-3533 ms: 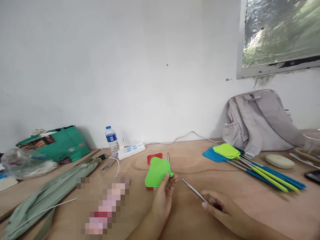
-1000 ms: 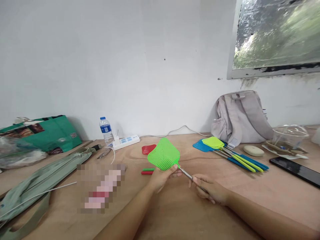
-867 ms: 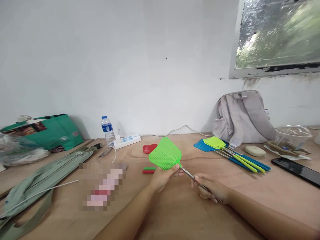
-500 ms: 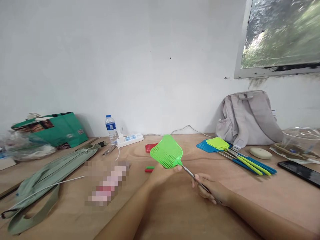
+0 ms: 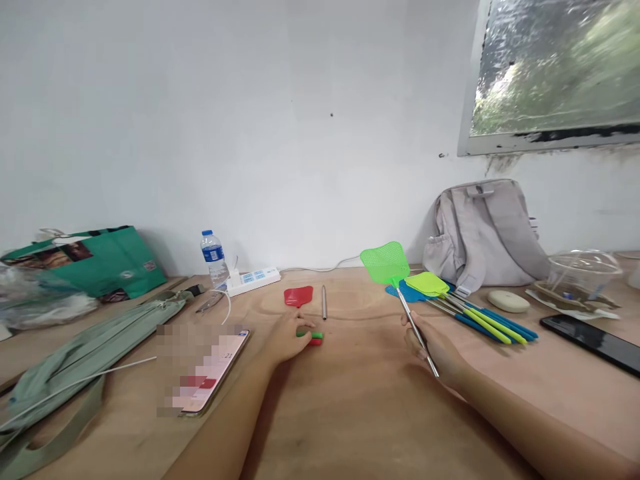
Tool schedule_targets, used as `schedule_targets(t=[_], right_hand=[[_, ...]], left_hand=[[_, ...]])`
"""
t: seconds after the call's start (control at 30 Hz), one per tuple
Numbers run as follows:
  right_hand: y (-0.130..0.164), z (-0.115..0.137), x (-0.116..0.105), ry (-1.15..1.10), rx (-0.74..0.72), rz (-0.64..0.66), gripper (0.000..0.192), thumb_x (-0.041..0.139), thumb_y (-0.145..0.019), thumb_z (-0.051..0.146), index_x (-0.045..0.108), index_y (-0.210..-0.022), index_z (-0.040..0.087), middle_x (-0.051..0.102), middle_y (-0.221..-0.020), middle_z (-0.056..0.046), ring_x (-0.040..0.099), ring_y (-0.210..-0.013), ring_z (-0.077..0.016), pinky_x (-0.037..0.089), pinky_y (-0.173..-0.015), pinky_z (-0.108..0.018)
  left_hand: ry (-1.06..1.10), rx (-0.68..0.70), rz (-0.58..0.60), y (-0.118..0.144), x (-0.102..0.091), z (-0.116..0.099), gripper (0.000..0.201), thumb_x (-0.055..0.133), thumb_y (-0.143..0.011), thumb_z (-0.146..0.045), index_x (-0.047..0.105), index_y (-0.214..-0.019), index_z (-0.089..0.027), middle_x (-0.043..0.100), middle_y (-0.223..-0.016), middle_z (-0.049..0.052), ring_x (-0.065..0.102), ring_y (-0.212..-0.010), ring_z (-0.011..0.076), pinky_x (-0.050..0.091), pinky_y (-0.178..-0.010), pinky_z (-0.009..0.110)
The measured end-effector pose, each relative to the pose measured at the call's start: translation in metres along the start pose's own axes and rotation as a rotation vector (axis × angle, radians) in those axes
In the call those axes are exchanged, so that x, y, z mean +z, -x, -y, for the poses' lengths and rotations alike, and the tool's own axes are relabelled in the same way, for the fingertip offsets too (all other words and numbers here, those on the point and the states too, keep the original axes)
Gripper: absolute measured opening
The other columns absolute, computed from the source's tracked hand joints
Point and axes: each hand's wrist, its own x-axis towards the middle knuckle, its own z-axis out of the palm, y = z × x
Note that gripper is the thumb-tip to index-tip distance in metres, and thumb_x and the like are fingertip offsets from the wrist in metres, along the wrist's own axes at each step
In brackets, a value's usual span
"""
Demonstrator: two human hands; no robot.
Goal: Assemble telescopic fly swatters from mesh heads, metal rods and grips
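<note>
My right hand point(image 5: 431, 345) is closed around the metal rod point(image 5: 406, 308) of a fly swatter with a bright green mesh head point(image 5: 385, 263). The swatter is raised above the table and slants up to the left; its lower rod end is bare metal. My left hand point(image 5: 290, 339) is low over the table with thumb and fingers apart, at the left end of a green handle point(image 5: 314, 335). Against it lies a red handle point(image 5: 315, 342). Just beyond are a red swatter head point(image 5: 299, 295) and a loose metal rod point(image 5: 324, 303).
Blue and yellow-green swatters point(image 5: 493, 320) lie in a pile at the right, before a grey backpack point(image 5: 493, 233). A black phone point(image 5: 593, 341) is farther right. On the left are a lit phone point(image 5: 220, 373), a green-grey bag point(image 5: 100, 353), a water bottle point(image 5: 214, 260) and a power strip point(image 5: 254, 280).
My left hand has left the green swatter and moved down to the small handles. The swatter has swung to the right in my right hand. The loose metal rod has come into sight.
</note>
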Motion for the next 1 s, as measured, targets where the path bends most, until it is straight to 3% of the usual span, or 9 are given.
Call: schedule_targets(t=[0.1, 0.2, 0.47, 0.73, 1.0], right_hand=[[-0.0024, -0.0004, -0.0045, 0.003, -0.014, -0.034, 0.036, 0.038, -0.077, 0.057, 0.044, -0.079, 0.022, 0.031, -0.036, 0.009, 0.022, -0.033, -0.0075, 0.019, -0.035, -0.021], [-0.0026, 0.0001, -0.0045, 0.003, -0.021, -0.062, 0.036, 0.04, -0.077, 0.056, 0.045, -0.081, 0.021, 0.034, -0.038, 0.008, 0.025, -0.036, -0.0074, 0.02, -0.036, -0.02], [-0.0035, -0.0011, -0.0055, 0.094, 0.03, -0.09, 0.037, 0.041, -0.076, 0.057, 0.046, -0.088, 0.023, 0.04, -0.044, 0.008, 0.028, -0.037, -0.0078, 0.018, -0.034, -0.018], [-0.0051, 0.0003, -0.0069, 0.052, 0.034, -0.107, 0.041, 0.044, -0.075, 0.058, 0.046, -0.097, 0.023, 0.04, -0.045, 0.008, 0.028, -0.036, -0.0072, 0.018, -0.033, -0.018], [-0.0037, 0.0012, -0.0076, 0.101, 0.074, -0.087, 0.037, 0.043, -0.076, 0.057, 0.047, -0.092, 0.024, 0.042, -0.051, 0.007, 0.026, -0.038, -0.0058, 0.017, -0.034, -0.017]], left_hand=[[0.012, 0.06, 0.134, 0.0, -0.0017, -0.0024, 0.019, 0.05, -0.075, -0.028, 0.066, -0.084, -0.025, 0.062, -0.096, 0.001, 0.052, -0.093, 0.0189, 0.039, -0.084, 0.031], [0.024, 0.05, 0.183, 0.0, -0.0029, -0.0028, 0.02, 0.047, -0.078, -0.029, 0.065, -0.084, -0.024, 0.062, -0.096, 0.001, 0.052, -0.093, 0.0176, 0.039, -0.084, 0.03], [0.022, 0.145, 0.137, 0.0029, -0.0047, -0.0016, 0.017, 0.045, -0.079, -0.03, 0.06, -0.082, -0.022, 0.055, -0.092, 0.003, 0.05, -0.087, 0.0174, 0.04, -0.077, 0.029], [-0.045, 0.194, 0.197, 0.0014, -0.0061, -0.0036, 0.022, 0.04, -0.083, -0.031, 0.06, -0.08, -0.021, 0.056, -0.088, 0.003, 0.05, -0.085, 0.0169, 0.038, -0.076, 0.028], [-0.032, 0.217, 0.134, 0.002, -0.0039, -0.0009, 0.02, 0.038, -0.081, -0.019, 0.058, -0.084, -0.021, 0.056, -0.092, 0.003, 0.049, -0.087, 0.0171, 0.038, -0.078, 0.03]])
